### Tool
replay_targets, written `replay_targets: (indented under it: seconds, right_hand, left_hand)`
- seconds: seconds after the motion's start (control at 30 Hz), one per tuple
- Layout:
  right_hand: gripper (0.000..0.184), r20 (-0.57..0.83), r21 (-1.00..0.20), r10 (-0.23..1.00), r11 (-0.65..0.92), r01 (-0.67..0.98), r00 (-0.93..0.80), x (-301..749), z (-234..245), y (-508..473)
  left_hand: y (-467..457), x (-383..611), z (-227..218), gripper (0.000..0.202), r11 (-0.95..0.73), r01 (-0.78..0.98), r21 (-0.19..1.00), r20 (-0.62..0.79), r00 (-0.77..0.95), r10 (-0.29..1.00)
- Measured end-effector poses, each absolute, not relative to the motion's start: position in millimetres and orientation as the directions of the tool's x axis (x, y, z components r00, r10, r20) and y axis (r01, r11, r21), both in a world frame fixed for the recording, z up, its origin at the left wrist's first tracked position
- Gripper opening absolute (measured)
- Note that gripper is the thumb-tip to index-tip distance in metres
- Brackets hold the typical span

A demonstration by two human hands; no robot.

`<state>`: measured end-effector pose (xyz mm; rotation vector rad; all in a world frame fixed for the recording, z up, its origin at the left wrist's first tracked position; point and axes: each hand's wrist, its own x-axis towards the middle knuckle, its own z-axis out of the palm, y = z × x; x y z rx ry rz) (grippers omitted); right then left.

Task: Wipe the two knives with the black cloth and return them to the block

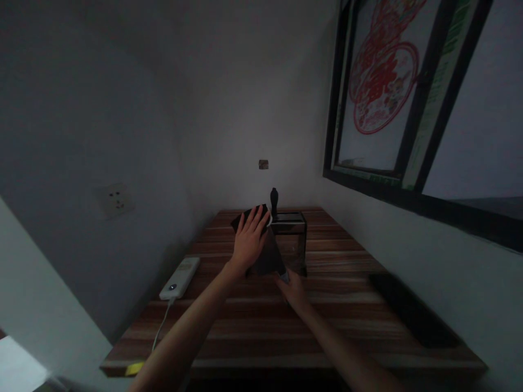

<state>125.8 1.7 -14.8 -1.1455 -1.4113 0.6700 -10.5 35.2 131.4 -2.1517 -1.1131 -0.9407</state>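
A dark flat object, like a book or pad (269,256), leans tilted on the wooden desk (253,321) against a dark open frame stand (295,231). My left hand (249,239) lies on its upper part, fingers stretched and slightly spread over the top edge. My right hand (293,291) grips its lower right corner, fingers closed on the edge. The room is dim and details of the object are hard to make out.
A white power bank (180,277) with a cable lies at the desk's left edge. A long dark flat item (412,310) rests at the right by the wall. A small dark figure (274,200) stands behind the stand. Wall socket (115,199) left, window (408,92) right.
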Motion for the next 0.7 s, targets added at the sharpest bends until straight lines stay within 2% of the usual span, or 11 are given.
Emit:
replay_targets:
  seconds: [0.23, 0.53, 0.7]
  right_hand:
    - [0.023, 0.375, -0.908, 0.918, 0.334, 0.253, 0.133, 126, -14, 0]
    - [0.021, 0.437, -0.889, 0.894, 0.412, 0.202, 0.098, 128, -19, 3]
    - [0.025, 0.436, -0.899, 0.876, 0.414, 0.142, 0.205, 129, -28, 10]
  left_hand:
    - [22, -4, 104, 0.051, -0.565, 0.800, -0.200, 0.704, 0.519, 0.485]
    - [0, -3, 57, 0.053, -0.655, 0.707, -0.264, 0.617, 0.647, 0.449]
    - [-9, -4, 38, 0.053, -0.749, 0.596, -0.289, 0.532, 0.751, 0.392]
